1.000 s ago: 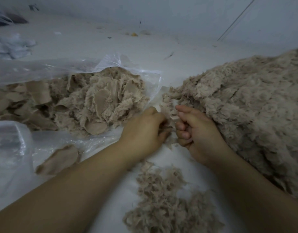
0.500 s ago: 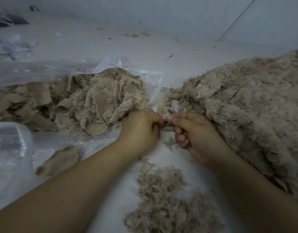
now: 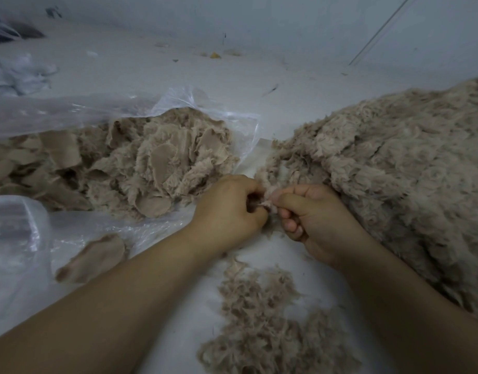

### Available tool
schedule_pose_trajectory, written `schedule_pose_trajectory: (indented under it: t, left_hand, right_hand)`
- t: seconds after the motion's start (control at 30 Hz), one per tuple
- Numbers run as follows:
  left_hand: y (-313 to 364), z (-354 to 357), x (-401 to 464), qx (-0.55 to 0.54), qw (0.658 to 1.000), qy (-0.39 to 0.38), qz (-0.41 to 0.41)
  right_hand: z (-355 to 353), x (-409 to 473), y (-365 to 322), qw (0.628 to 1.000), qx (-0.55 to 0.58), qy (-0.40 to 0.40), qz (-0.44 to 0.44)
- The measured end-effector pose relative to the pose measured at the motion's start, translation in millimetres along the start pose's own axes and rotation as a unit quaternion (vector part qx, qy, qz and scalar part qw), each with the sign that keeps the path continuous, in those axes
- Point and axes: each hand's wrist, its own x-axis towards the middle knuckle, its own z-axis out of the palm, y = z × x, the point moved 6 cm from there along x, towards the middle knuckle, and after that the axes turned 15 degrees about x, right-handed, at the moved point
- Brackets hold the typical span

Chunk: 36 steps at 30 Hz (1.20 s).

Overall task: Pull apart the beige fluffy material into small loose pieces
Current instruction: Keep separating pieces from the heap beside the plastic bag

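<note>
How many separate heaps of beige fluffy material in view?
3: one in the clear plastic bag at left, the big heap at right, the small loose pile near the forearms. More may be hidden under plastic.

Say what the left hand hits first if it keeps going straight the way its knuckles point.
Likely the right hand: the left hand points across at it, only a pinched beige tuft between them. Depth is unclear, but they look nearly touching.

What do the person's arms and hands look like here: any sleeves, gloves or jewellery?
Both forearms are bare as far as the frame shows, with no sleeves in view. The left hand and right hand wear no gloves, and no rings, watch or bracelets are visible. Fingernails look short and unpainted.
</note>
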Motion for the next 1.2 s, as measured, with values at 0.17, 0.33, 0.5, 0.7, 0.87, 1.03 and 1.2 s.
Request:
schedule_pose_trajectory:
  t: [0.17, 0.33, 0.5, 0.7, 0.87, 1.03, 1.2]
  left_hand:
    - [3, 3, 1, 0.069, 0.997, -0.01, 0.016]
    - [4, 5, 2, 0.085, 0.996, -0.018, 0.016]
    - [1, 8, 4, 0.077, 0.997, -0.004, 0.021]
    - [-7, 2, 4, -0.171, 0.985, 0.026, -0.029]
    - [3, 5, -1, -0.373, 0.925, -0.074, -0.021]
    - [-6, 6, 1, -0.398, 0.913, -0.043, -0.085]
    - [-12, 0, -1, -0.461, 0.881, -0.005, -0.105]
  right_hand:
    - [5, -2, -2, 0.997, 0.059, -0.054, 0.0]
    - [7, -7, -5, 0.995, 0.047, -0.093, -0.011]
    - [8, -8, -4, 0.994, 0.027, -0.103, -0.011]
    - [9, -4, -1, 0.993, 0.024, -0.112, -0.012]
    - [6, -2, 0, 0.995, 0.055, -0.085, -0.002]
    - [6, -1, 0, 0.995, 0.054, -0.078, -0.002]
    - [4, 1, 3, 0.996, 0.046, -0.073, 0.023]
